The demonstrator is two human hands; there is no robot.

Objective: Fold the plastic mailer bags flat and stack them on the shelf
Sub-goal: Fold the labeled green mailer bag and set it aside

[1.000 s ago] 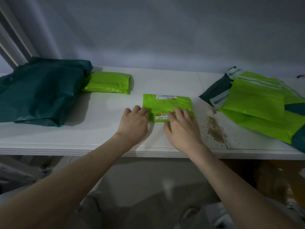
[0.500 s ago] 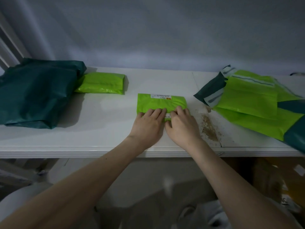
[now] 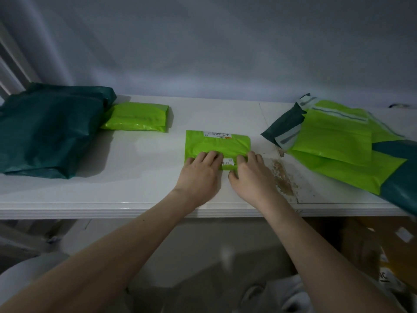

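A folded lime-green mailer bag (image 3: 216,143) with white labels lies in the middle of the white shelf (image 3: 140,184). My left hand (image 3: 198,175) and my right hand (image 3: 250,175) lie side by side on its near edge, fingers flat and pressing down on the fold. Another folded lime-green mailer (image 3: 137,117) rests further back on the left. On the right lies a loose pile of unfolded lime-green and dark green mailers (image 3: 343,141).
A large dark green bag bundle (image 3: 49,129) fills the shelf's left end. A patch of worn, brownish surface (image 3: 282,177) sits right of my hands. The grey wall (image 3: 203,53) closes the back. Below the shelf are boxes (image 3: 383,251) and floor clutter.
My left hand slid right onto the mailer's near edge beside my right hand. Both hands then spread slightly apart along the fold, uncovering a white label between them.
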